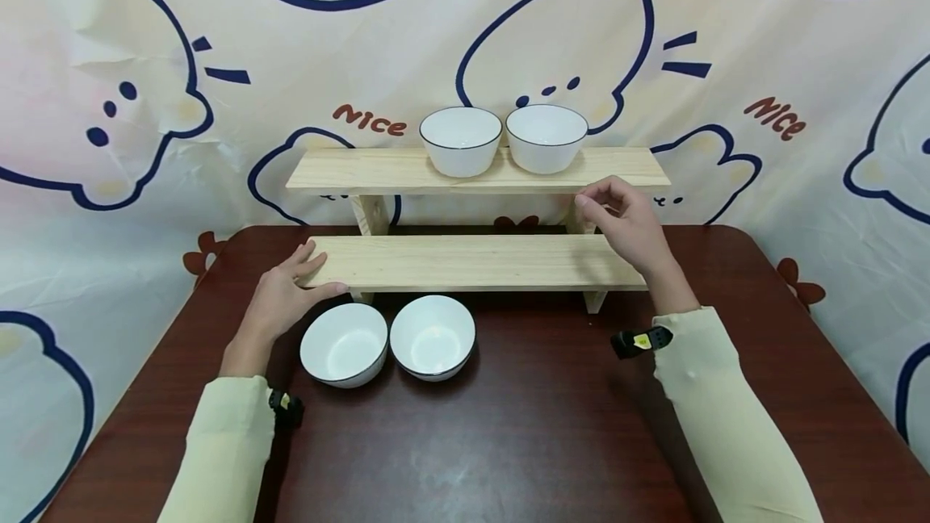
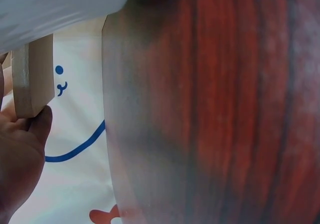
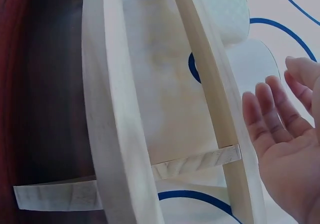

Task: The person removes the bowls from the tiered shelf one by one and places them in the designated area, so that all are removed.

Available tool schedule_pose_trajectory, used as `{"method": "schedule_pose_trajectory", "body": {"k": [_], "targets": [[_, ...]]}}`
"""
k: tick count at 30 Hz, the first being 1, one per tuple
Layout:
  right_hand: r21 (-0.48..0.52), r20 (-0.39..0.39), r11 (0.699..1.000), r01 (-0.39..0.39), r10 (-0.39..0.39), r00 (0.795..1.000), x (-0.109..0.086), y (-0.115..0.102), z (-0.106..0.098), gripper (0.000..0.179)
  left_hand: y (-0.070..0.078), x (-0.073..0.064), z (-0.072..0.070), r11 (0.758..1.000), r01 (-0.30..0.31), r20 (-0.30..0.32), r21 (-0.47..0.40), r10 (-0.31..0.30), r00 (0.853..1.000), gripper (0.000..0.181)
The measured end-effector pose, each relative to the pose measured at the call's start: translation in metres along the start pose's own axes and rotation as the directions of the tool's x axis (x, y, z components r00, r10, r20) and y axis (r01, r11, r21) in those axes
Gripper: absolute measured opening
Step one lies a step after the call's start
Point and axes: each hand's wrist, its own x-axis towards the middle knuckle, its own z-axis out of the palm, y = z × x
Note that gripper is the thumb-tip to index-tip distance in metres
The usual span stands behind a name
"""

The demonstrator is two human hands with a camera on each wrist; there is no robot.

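A two-tier wooden rack (image 1: 465, 261) stands at the back of the table. My left hand (image 1: 279, 297) grips the left end of its lower board, fingers over the end and thumb along the front edge. In the left wrist view the board end (image 2: 35, 79) sits between thumb and fingers. My right hand (image 1: 626, 224) hovers by the right part of the upper board, fingers loosely bent and holding nothing. Two white dark-rimmed bowls, a left one (image 1: 461, 156) and a right one (image 1: 547, 153), stand side by side on the upper board.
Two more white bowls, one at left (image 1: 345, 349) and one beside it (image 1: 433, 341), stand upright on the dark brown table (image 1: 494, 442) before the rack. A patterned cloth (image 1: 349, 63) hangs behind. The rack's upright supports (image 3: 200, 164) show in the right wrist view.
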Motion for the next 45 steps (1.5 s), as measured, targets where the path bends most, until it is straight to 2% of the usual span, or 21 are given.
{"method": "schedule_pose_trajectory", "body": {"k": [6,18,29,41,45], "targets": [[-0.035,-0.042,0.999,0.012,-0.014,0.999,0.011,-0.004,-0.002,0.022,-0.002,-0.001,0.002,1.0,0.003,-0.006,0.01,-0.003,1.0,0.092],[-0.033,-0.125,0.999,0.023,-0.027,0.992,0.027,-0.013,-0.006,0.022,-0.002,-0.002,0.0,1.0,-0.003,-0.02,0.007,0.003,1.0,0.093],[-0.059,-0.13,0.998,-0.028,0.02,0.991,0.039,-0.009,-0.007,0.029,-0.001,-0.002,0.001,1.0,0.004,-0.008,0.016,-0.004,1.0,0.093],[-0.098,-0.139,0.995,-0.036,0.022,0.99,0.052,-0.01,-0.007,0.04,0.002,0.0,0.0,1.0,0.014,-0.006,0.021,-0.014,1.0,0.092],[-0.126,-0.138,0.99,-0.068,0.051,0.989,0.056,-0.01,-0.008,0.044,0.002,0.0,0.0,1.0,0.017,-0.004,0.016,-0.017,1.0,0.092]]}}
